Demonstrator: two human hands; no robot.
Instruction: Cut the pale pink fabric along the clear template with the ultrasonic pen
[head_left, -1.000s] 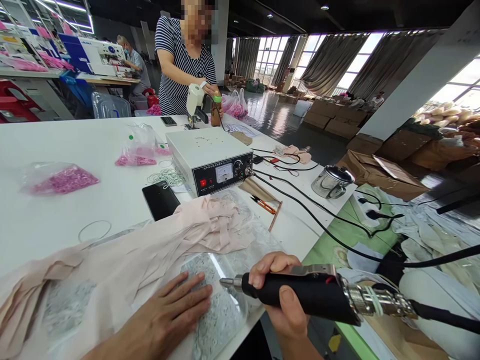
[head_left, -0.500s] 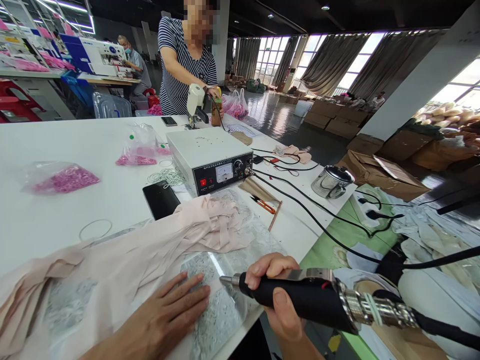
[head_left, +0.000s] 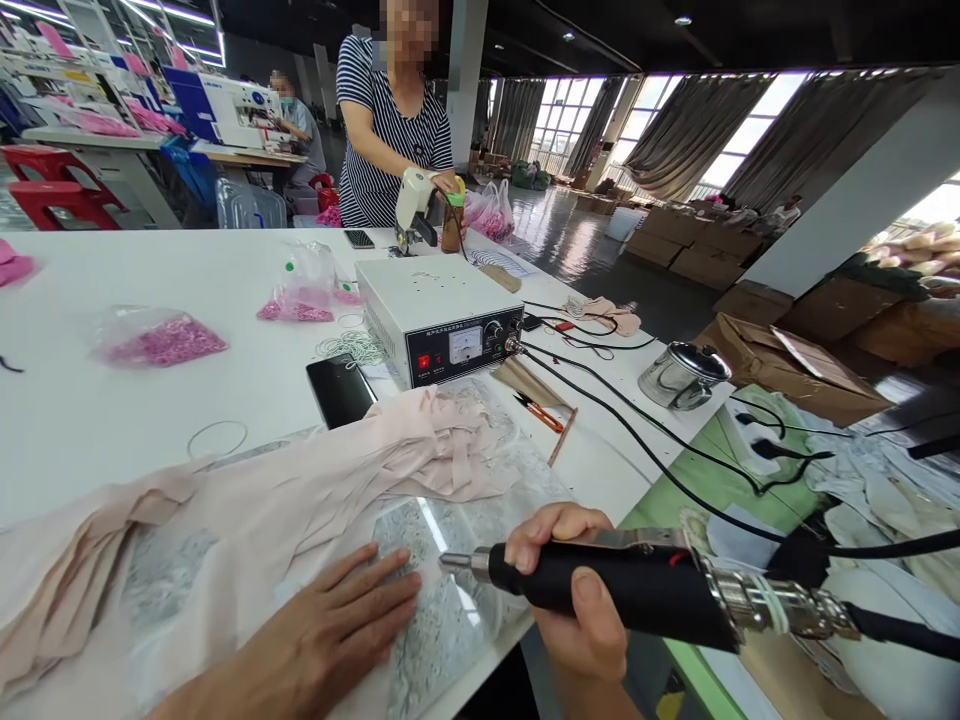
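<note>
My right hand (head_left: pixel 574 585) is wrapped round a black handheld ultrasonic welding tool (head_left: pixel 630 590) with a metal tip and a thick cable. Its tip points left, just beyond the fingertips of my left hand (head_left: pixel 337 620). That left hand lies flat, fingers stretched out, on pale pink fabric (head_left: pixel 360 450) and the clear-covered marbled sheet (head_left: pixel 431 640) beneath. The fabric runs in layered strips from the lower left to the middle. Behind it stands a white control box (head_left: pixel 442 300) with a dial and a red switch, wired to several black cables.
A black phone (head_left: pixel 339 390), orange thread snips (head_left: pixel 541 412) and a metal lidded mug (head_left: pixel 684 375) lie around the box. Bags of pink pieces (head_left: pixel 169 338) rest at the left. Across the table (head_left: pixel 262 390) a person in a striped shirt (head_left: pixel 394 130) holds a bottle (head_left: pixel 452 222).
The view has swung slightly left, so the table things appear farther right. My left hand stays flat on the fabric. My right hand still grips the tool, its tip near the same spot.
</note>
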